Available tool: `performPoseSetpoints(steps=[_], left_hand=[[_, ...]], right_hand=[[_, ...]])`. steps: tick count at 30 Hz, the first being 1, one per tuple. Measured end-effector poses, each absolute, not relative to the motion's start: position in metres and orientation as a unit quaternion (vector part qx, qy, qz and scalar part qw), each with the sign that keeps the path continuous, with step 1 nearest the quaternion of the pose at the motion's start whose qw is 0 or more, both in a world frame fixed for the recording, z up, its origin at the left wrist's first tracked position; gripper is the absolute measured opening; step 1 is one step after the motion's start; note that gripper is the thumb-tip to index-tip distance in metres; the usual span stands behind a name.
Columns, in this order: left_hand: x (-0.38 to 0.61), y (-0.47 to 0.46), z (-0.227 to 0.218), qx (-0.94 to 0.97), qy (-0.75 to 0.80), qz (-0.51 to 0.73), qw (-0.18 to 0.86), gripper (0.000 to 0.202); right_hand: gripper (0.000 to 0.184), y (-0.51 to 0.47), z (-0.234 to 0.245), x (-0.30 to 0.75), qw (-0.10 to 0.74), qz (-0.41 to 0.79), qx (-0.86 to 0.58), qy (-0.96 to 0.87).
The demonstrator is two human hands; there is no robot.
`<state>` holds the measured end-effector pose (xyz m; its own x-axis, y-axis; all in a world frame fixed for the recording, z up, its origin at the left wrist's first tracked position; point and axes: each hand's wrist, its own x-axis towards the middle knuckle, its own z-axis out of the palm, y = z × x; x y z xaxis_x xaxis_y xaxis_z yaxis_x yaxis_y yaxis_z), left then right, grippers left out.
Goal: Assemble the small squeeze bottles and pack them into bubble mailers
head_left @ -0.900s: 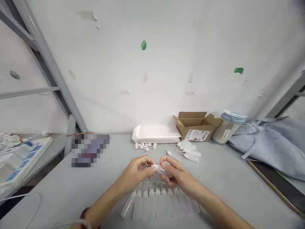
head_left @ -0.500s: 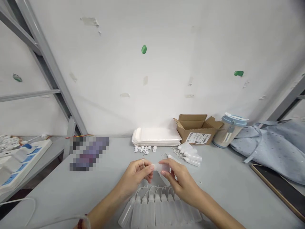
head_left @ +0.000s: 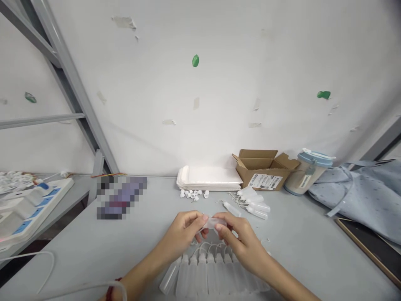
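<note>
Between my two hands, above the table, is a small translucent plastic squeeze bottle (head_left: 211, 223). My left hand (head_left: 184, 229) pinches its left end with thumb and fingertips; those fingers hide most of that end. My right hand (head_left: 242, 236) is closed around the bottle's other end. Below the hands, a row of similar bottles (head_left: 211, 274) lies side by side, their thin white straps looping at the far ends. Another bottle (head_left: 232, 208) lies alone just beyond my right hand.
Small white caps (head_left: 191, 194) lie before a stack of white padded envelopes (head_left: 209, 177). More bottles (head_left: 255, 203) are heaped near an open cardboard box (head_left: 263, 171). At right are a blue-lidded cup (head_left: 308, 171), blue patterned cloth (head_left: 369, 192) and a phone (head_left: 369, 246). A power strip (head_left: 37, 209) is at left.
The whole view has shifted slightly. Both hands keep hold of the bottle; my left fingers have turned a little, and the white loop that stood above them no longer shows there.
</note>
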<state>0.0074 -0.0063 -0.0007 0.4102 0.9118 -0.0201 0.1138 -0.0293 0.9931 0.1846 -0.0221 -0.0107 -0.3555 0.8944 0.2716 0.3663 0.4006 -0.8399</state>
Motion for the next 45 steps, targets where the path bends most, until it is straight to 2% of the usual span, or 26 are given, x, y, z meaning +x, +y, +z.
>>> performPoseSetpoints(steps=[9, 14, 17, 24, 29, 34, 41, 45], left_hand=[[0.007, -0.007, -0.005, 0.535, 0.443, 0.352, 0.627, 0.044], [0.007, -0.007, -0.005, 0.528, 0.428, 0.356, 0.641, 0.041], [0.008, -0.007, -0.006, 0.508, 0.417, 0.372, 0.655, 0.038], [0.007, -0.011, -0.005, 0.507, 0.42, 0.389, 0.645, 0.037], [0.007, -0.012, -0.001, 0.535, 0.418, 0.384, 0.626, 0.033], [0.008, -0.012, 0.001, 0.516, 0.428, 0.367, 0.645, 0.038], [0.006, -0.009, -0.001, 0.519, 0.397, 0.365, 0.663, 0.038], [0.004, -0.01, 0.0, 0.523, 0.419, 0.421, 0.612, 0.024]], right_hand=[[0.025, -0.021, -0.021, 0.188, 0.4, 0.153, -0.408, -0.807], [0.023, -0.019, -0.022, 0.191, 0.405, 0.111, -0.392, -0.818], [0.024, -0.02, -0.02, 0.19, 0.397, 0.13, -0.391, -0.82], [0.038, -0.024, -0.012, 0.183, 0.36, 0.344, -0.45, -0.741], [0.044, -0.022, -0.009, 0.183, 0.358, 0.421, -0.457, -0.697], [0.042, -0.022, -0.006, 0.186, 0.353, 0.392, -0.454, -0.718], [0.034, -0.026, -0.006, 0.188, 0.331, 0.289, -0.45, -0.778], [0.036, -0.025, -0.012, 0.185, 0.319, 0.262, -0.449, -0.793]])
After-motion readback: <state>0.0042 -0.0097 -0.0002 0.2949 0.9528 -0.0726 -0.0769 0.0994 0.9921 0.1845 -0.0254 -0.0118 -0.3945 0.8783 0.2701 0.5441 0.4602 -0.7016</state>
